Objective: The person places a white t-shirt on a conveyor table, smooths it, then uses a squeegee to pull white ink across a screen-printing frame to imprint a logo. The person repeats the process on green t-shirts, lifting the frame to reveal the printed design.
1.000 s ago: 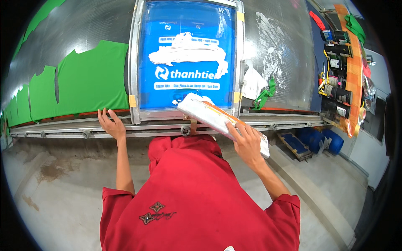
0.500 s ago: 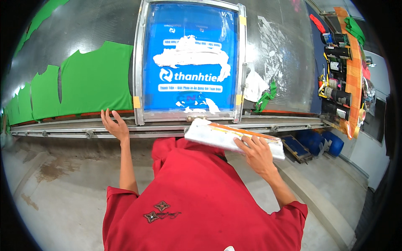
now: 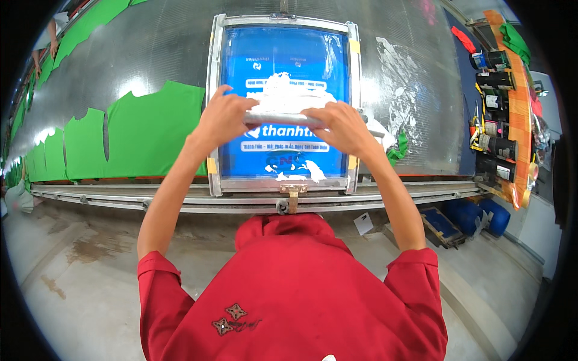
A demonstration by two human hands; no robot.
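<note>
Above the grey surface, my left grip and right grip are both closed around the squeegee, and unequal pressure could make the white ink streaky.

Screen blue, white print across it; paste white; frame silver-grey, yellow tape on it; squeegee silver-grey; cloth panels plain bright green; shirt deep red, brown star-like motifs; draped cloth orange, checked; barrels blue.
</note>
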